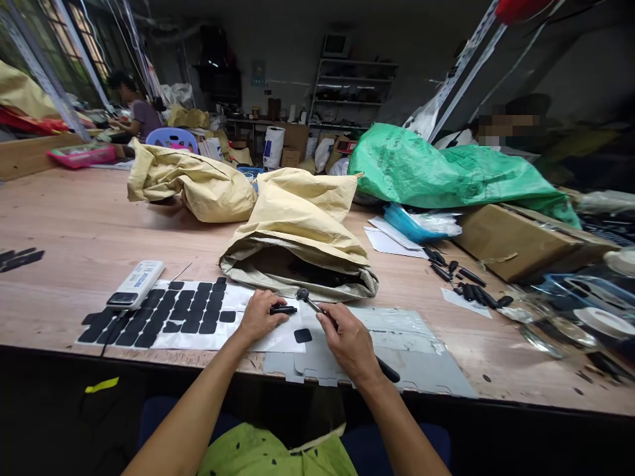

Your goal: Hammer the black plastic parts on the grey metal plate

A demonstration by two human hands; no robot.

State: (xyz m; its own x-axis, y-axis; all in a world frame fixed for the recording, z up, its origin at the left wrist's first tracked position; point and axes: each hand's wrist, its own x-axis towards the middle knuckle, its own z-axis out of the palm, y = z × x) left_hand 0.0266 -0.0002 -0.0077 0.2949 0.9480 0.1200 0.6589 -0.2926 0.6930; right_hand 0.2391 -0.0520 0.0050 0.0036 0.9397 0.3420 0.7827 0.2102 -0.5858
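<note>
My left hand (260,316) sits at lower centre of the frame, thumb and fingers pinched on a small black part (284,309) that I hold flat just above the table (74,231). My right hand (350,344) is just to its right, fingers curled tight round a tool (303,295). Its round dark head points up and left, very near the part's end, though I cannot tell whether they touch. Its black handle sticks out behind my wrist towards lower right.

Between my hands lies one loose black pad (302,336) on a white sheet (233,297). Left of that, the same sheet carries rows of black pads (169,314), and a white remote (136,284) rests at their upper left corner. A grey sheet (401,350) lies under my right hand at the table's near edge.

Just above my hands, an open tan bag (297,238) lies on its side with its mouth facing me. A second tan bag (193,182) lies behind it to the left. At upper right is a green bag (446,168) over a cardboard box (516,241). More black parts (466,284) are scattered in front of the box, well apart from my hands. In the upper left of the frame, another person (139,112) sits at the table's far end.
</note>
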